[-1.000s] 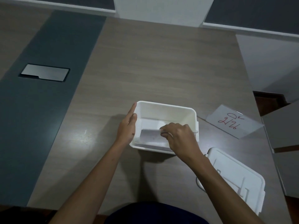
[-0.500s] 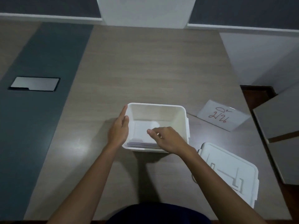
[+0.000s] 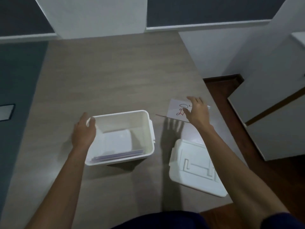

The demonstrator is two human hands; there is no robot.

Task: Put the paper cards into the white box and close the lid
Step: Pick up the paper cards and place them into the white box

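A: One counter (image 3: 107, 76) carries everything here, and the white box (image 3: 151, 129) sits near its front edge, within easy reach. Why is the person's left hand (image 3: 83, 132) on it?

B: It rests against the box's left rim, probably to keep the light plastic from sliding. The fingers curl over the corner; whether they actually pinch the rim cannot be told.

A: And the lid (image 3: 194, 166)?

B: It lies flat on the counter to the right of the box, apart from it, beneath the right forearm. That leaves the opening free for loading while keeping the lid close for the closing step.

A: Are cards inside already?

B: A stack of paper cards (image 3: 118, 142) lies flat on the box floor, edges showing along the near wall.

A: So what is the right hand (image 3: 197, 111) doing?

B: It reaches to the last card (image 3: 175, 108), the one with red writing, lying on the counter beyond the lid. Its fingers (image 3: 192, 99) are spread apart over the card, gripping nothing yet; it looks like the start of a pick-up.
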